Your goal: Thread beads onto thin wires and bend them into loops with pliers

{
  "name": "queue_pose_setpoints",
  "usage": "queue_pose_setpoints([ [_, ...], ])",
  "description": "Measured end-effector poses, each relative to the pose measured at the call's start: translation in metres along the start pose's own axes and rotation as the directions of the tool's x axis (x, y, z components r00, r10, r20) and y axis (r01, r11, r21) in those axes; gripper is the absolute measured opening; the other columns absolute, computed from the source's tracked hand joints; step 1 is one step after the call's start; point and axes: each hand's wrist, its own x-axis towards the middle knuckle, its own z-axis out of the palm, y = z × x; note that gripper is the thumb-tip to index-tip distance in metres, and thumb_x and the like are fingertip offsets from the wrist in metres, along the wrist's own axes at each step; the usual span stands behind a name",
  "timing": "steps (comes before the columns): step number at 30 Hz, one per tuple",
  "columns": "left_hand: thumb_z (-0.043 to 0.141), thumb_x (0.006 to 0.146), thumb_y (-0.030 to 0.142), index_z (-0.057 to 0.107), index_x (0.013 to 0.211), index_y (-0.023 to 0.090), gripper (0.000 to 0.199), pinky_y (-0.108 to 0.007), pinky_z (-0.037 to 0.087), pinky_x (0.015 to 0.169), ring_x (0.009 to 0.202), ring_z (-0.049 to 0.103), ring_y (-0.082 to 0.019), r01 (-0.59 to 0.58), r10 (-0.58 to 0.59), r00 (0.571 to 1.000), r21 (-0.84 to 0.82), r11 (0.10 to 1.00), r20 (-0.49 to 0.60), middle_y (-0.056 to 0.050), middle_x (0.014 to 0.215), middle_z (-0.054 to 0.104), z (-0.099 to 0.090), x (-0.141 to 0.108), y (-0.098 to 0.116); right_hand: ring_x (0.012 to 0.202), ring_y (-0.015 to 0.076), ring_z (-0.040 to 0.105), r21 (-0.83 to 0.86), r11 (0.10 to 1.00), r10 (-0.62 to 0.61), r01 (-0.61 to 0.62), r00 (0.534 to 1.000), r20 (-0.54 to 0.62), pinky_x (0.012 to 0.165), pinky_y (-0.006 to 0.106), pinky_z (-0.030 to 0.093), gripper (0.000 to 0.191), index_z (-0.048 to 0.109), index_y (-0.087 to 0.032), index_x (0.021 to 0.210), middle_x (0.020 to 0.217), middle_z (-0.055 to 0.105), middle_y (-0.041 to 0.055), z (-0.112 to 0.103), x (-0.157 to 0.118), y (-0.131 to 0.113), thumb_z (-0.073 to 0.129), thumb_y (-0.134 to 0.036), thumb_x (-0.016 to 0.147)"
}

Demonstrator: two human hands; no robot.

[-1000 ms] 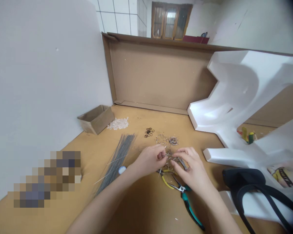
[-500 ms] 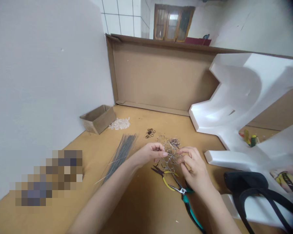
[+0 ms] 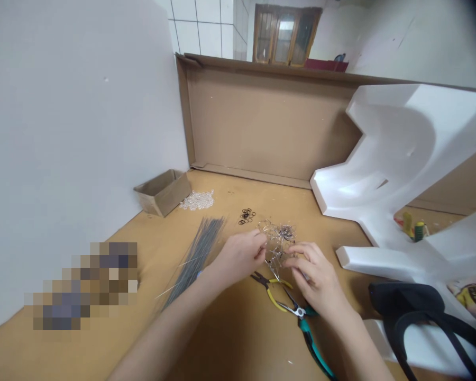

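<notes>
tangled wire pieces (image 3: 276, 253) are located on the worktop (image 3: 230, 328), between the two hands. left hand (image 3: 241, 254): fingers curled together at the tangle's edge; whether wire is gripped cannot be told. right hand (image 3: 315, 272): fingers spread slightly apart, at the opposite edge. green-handled pliers (image 3: 307, 330) are seen below.

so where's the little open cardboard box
In the head view, the box stands on the left of the table, beside the white panel and the small clear pieces.

Silvery wire pieces (image 3: 276, 255), thin, bent and loosely tangled, between the hands (image 3: 244, 254)
</notes>
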Motion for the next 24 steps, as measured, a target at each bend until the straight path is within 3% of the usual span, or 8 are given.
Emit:
queue_pose_setpoints([
  [4,0.043,0.075,0.014,0.048,0.071,0.017,0.007,-0.021,0.026,0.051,0.056,0.041,-0.008,-0.003,0.004,0.999,0.025,1.0,-0.041,0.001,0.071,0.05,-0.005,0.0,0.0,0.094,0.0188,0.053,0.116,0.991,0.061,-0.064,0.998,0.027,0.079,0.036,0.046,0.018,0.061,-0.023,0.086,0.097,0.059,0.0058,0.004,0.0,-0.004,0.047,-0.012,0.081],
  [10,0.038,0.083,0.02,0.05,0.075,0.017,0.014,-0.021,0.032,0.058,0.062,0.044,-0.01,0.037,-0.05,0.982,-0.072,0.997,-0.181,0.002,0.067,0.049,-0.033,-0.006,-0.017,0.084,0.0174,0.059,0.257,0.915,0.329,-0.311,0.944,-0.027,0.076,0.032,0.048,0.018,0.059,-0.021,0.097,0.101,0.061,0.0073,-0.001,-0.001,0.005,0.053,-0.026,0.08],
  [14,0.042,0.083,0.023,0.052,0.078,0.017,0.013,-0.022,0.035,0.061,0.065,0.046,-0.01,0.064,-0.1,0.956,-0.139,0.988,-0.277,0.001,0.069,0.053,-0.054,-0.012,-0.03,0.073,0.0172,0.062,0.161,0.863,0.488,-0.479,0.872,-0.025,0.07,0.03,0.049,0.02,0.064,-0.02,0.085,0.089,0.067,0.0065,0.011,0.0,0.029,0.05,-0.034,0.08],
  [17,0.046,0.082,0.026,0.053,0.077,0.017,0.012,-0.021,0.035,0.058,0.063,0.046,-0.009,0.126,-0.202,0.921,-0.237,0.963,-0.333,0.001,0.07,0.054,-0.068,-0.017,-0.035,0.072,0.0177,0.064,-0.087,0.842,0.538,-0.532,0.841,0.067,0.068,0.028,0.048,0.023,0.065,-0.021,0.086,0.09,0.069,0.0052,0.029,0.011,0.049,0.047,-0.034,0.081],
  [19,0.046,0.081,0.025,0.053,0.076,0.016,0.013,-0.02,0.035,0.056,0.061,0.046,-0.009,0.123,-0.197,0.951,-0.292,0.949,-0.239,0.001,0.069,0.054,-0.076,-0.022,-0.034,0.081,0.0188,0.063,-0.325,0.822,0.542,-0.468,0.818,0.193,0.069,0.027,0.047,0.025,0.064,-0.024,0.092,0.093,0.069,0.0035,0.043,0.027,0.058,0.042,-0.032,0.084],
  [21,0.046,0.081,0.023,0.055,0.076,0.016,0.012,-0.019,0.035,0.055,0.06,0.046,-0.008,0.093,-0.1,0.995,-0.332,0.939,-0.004,0.002,0.068,0.055,-0.079,-0.027,-0.031,0.086,0.0191,0.062,-0.367,0.831,0.521,-0.419,0.816,0.249,0.072,0.026,0.045,0.025,0.064,-0.024,0.094,0.096,0.069,0.0044,0.06,0.048,0.064,0.042,-0.03,0.085],
  [22,0.046,0.08,0.022,0.056,0.076,0.017,0.012,-0.019,0.035,0.055,0.06,0.046,-0.007,0.072,-0.028,0.991,-0.352,0.933,0.13,0.002,0.069,0.056,-0.079,-0.03,-0.029,0.088,0.0191,0.062,-0.378,0.838,0.508,-0.394,0.816,0.275,0.074,0.026,0.044,0.025,0.064,-0.024,0.094,0.096,0.068,0.0047,0.07,0.06,0.066,0.042,-0.029,0.085],
  [24,0.049,0.078,0.021,0.058,0.078,0.017,0.01,-0.018,0.036,0.056,0.062,0.048,-0.007,0.039,0.121,0.927,-0.414,0.91,0.354,0.002,0.072,0.057,-0.072,-0.033,-0.026,0.09,0.0183,0.061,-0.387,0.861,0.469,-0.329,0.808,0.357,0.076,0.025,0.043,0.02,0.065,-0.025,0.089,0.094,0.068,0.004,0.093,0.083,0.069,0.046,-0.028,0.084],
])
